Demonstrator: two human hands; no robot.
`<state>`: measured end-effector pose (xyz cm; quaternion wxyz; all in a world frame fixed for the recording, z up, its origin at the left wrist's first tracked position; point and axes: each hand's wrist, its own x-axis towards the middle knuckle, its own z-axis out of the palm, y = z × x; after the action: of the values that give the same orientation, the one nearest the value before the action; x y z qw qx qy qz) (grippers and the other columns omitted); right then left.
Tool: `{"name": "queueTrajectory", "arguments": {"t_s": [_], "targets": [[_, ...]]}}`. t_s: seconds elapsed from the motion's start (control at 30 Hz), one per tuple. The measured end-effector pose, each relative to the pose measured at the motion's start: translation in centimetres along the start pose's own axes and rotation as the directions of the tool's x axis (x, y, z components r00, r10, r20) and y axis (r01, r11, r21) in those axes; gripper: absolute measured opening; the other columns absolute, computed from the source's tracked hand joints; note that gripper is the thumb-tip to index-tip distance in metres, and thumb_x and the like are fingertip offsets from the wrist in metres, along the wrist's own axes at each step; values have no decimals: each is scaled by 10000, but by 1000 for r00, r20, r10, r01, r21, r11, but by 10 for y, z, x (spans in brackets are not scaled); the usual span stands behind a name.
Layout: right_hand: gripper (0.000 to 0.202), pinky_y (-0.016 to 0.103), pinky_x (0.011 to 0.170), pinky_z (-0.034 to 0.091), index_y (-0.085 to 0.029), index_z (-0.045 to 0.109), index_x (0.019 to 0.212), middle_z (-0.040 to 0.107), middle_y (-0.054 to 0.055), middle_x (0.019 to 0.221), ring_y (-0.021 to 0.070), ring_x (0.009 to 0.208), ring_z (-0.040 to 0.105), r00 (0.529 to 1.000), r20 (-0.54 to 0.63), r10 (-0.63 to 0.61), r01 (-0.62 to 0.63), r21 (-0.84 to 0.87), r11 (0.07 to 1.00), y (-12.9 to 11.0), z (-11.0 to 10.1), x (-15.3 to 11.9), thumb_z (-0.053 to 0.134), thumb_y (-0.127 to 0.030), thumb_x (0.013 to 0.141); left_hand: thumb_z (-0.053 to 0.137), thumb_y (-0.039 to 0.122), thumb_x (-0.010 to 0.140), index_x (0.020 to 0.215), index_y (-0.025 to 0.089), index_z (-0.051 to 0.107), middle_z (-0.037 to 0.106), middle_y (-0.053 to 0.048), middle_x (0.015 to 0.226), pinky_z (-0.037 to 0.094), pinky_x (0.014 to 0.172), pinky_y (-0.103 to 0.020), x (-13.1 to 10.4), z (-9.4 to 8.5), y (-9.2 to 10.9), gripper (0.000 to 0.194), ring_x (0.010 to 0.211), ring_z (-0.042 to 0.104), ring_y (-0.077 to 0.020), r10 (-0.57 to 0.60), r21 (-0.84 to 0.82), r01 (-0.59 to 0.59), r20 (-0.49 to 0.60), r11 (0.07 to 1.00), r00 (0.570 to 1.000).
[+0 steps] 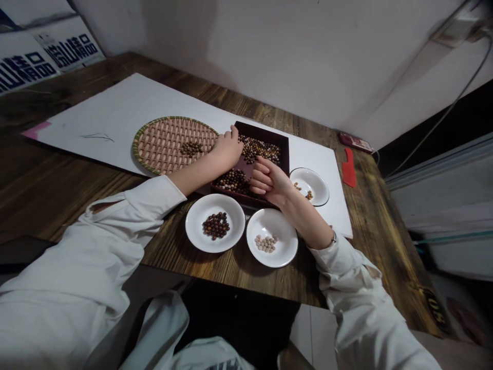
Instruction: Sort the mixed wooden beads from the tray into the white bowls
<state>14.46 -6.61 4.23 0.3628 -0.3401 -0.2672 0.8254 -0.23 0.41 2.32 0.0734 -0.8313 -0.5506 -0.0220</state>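
My left hand [228, 150] hangs over the left side of a dark red box [285, 154]. Its fingers are bent together, and their undersides are hidden. Above the box's near part, my right hand [269, 181] has its fingers curled in; anything inside them is too small to make out. Mixed brown, tan and pale beads [262, 150] fill the box's far part, and mostly dark ones [234, 181] lie along its near side. To the left, a woven oval tray [157, 144] carries a small heap of brownish-green beads [191, 149].
Nearby stand white bowls: one with dark brown beads [216, 226], one with pale beads [266, 243], one with a few tan beads [309, 195]. A white board [103, 113] lies under the tray and box. A red comb [348, 168] and a phone [356, 142] lie right.
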Motion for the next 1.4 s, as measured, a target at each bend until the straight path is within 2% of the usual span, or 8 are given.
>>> {"name": "queueTrajectory", "arguments": {"t_s": [0.23,0.37,0.5,0.7,0.9,1.07,1.23,1.4], "targets": [[372,172,366,189,-203,355,652,164,-97,453,79,378,105,997,-72,-39,35,-64,997,1,5,-1,242,-191,1006,346,169,955,1288,31,583,273,-269,1569,387,1024,-436,1,2,0,431,1289,471,-341,-13,-15,13,-6,1000,1000],[296,157,384,203,-189,475,769,181,-107,468,73,390,120,992,-91,-83,74,-103,992,3,6,0,307,-181,1013,331,155,947,1295,10,572,252,-293,1568,387,1019,-461,0,2,0,447,1289,466,-359,-6,-28,5,-14,1000,1000],[307,154,406,242,-198,421,712,210,-107,480,61,402,159,981,-85,-177,161,-167,973,4,6,0,468,-298,998,325,147,952,1306,5,562,245,-286,1573,386,1023,-440,-2,-2,2,449,1294,465,-353,-15,-12,15,10,1000,1000],[395,182,395,225,-203,479,710,195,-121,447,57,384,159,977,96,-190,212,-366,906,12,9,-3,521,-516,948,332,163,970,1314,34,567,259,-244,1583,382,1049,-426,-2,-6,2,436,1320,443,-337,-30,-52,31,24,998,999],[430,203,407,189,-176,581,752,252,-109,475,46,425,207,920,158,-358,385,-529,756,21,7,1,662,-594,814,322,131,956,1307,11,565,233,-285,1578,400,1039,-451,0,-4,0,443,1313,455,-366,-2,-14,2,34,1000,999],[409,215,426,216,-191,648,855,284,-74,548,67,487,242,840,211,-500,525,-550,650,24,5,-1,661,-597,817,308,162,968,1308,27,566,264,-254,1573,383,1062,-437,3,-2,0,448,1331,433,-348,-18,-25,19,50,1000,999],[282,206,462,301,-240,673,1000,323,-59,586,82,529,332,881,238,-409,471,-537,700,23,9,-9,650,-488,868,289,149,956,1344,31,539,341,-247,1530,386,1061,-442,4,-2,1,477,1325,433,-334,-39,-77,44,55,996,998],[252,202,532,401,-256,605,1111,545,-49,692,87,589,475,923,232,-307,385,-556,737,22,17,-13,652,-340,878,307,156,953,1338,38,549,337,-236,1535,386,1058,-441,3,-4,1,470,1328,428,-343,-33,-80,37,57,996,998]]}}
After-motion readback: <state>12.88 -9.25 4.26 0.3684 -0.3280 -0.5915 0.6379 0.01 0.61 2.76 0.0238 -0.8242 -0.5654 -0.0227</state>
